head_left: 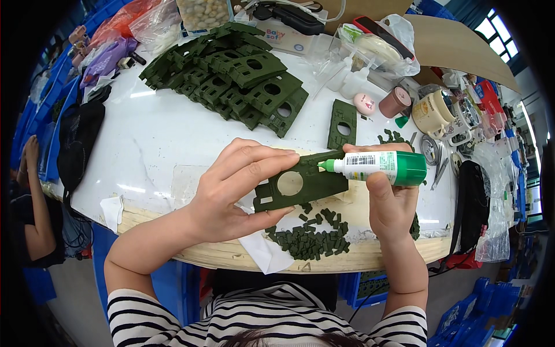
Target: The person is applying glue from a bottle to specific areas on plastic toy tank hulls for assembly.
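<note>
Dozens of dark green foam panels (231, 75) are lying piled on the white table (156, 133), well beyond the single green foam panel (300, 185) with a round hole that the left hand (231, 194) is pinching by its left end between thumb and spread fingers. Just below that held panel a heap of small green foam bits (309, 237) is sitting near the table's front edge, and touching the held panel's right end, the right hand (390, 199) is gripping a white glue bottle (376, 166) with a green cap, fingers wrapped tight around it, its green nozzle pressing against the panel's top edge
</note>
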Tool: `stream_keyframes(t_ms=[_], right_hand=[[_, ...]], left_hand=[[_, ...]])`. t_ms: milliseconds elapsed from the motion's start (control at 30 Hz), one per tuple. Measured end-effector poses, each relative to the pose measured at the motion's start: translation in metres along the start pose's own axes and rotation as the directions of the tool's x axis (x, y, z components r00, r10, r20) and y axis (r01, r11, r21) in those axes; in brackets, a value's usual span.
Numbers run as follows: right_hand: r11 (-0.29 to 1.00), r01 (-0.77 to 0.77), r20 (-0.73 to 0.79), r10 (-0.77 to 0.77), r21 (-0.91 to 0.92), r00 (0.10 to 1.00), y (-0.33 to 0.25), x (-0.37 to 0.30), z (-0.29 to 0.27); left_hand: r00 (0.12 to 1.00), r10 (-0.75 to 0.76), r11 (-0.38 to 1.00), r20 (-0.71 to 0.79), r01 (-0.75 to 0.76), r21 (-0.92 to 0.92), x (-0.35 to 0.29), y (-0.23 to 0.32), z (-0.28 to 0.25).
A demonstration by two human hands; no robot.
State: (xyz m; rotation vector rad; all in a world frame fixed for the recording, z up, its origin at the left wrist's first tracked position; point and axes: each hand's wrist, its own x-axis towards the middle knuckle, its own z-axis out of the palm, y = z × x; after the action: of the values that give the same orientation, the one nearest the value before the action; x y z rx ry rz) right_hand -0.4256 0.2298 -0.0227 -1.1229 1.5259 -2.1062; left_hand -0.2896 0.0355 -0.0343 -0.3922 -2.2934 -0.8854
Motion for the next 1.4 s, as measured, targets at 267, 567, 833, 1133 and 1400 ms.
stream_keyframes(t_ms=[267, 567, 833, 1133, 1400], right_hand=[[0.995, -0.047, -0.043, 0.051, 0.089, 0.998, 0.0002, -0.0009, 0.0006], [1.0, -0.021, 0.029, 0.021, 0.009, 0.999, -0.0007, -0.0005, -0.0029], [1.0, 0.008, 0.04, -0.008, 0.007, 0.999, -0.0015, 0.0012, -0.0015], [1.0, 0.015, 0.036, -0.015, 0.003, 0.999, -0.0019, 0.0008, -0.0012], [0.975, -0.046, -0.048, 0.057, 0.215, 0.997, -0.0006, -0.0008, -0.0036]], left_hand=[[1.0, -0.01, 1.0, 0.003, 0.01, -0.021, 0.0012, 0.0008, -0.0005], [0.999, -0.044, 0.997, -0.003, 0.044, -0.058, -0.0003, 0.0008, -0.0006], [0.999, -0.046, 0.998, -0.001, 0.046, -0.045, 0.0004, 0.0012, -0.0016], [0.999, -0.042, 0.998, -0.008, 0.041, -0.054, 0.0005, 0.0011, -0.0011], [0.998, -0.07, 0.995, -0.008, 0.069, -0.066, 0.0004, 0.0014, 0.0014]])
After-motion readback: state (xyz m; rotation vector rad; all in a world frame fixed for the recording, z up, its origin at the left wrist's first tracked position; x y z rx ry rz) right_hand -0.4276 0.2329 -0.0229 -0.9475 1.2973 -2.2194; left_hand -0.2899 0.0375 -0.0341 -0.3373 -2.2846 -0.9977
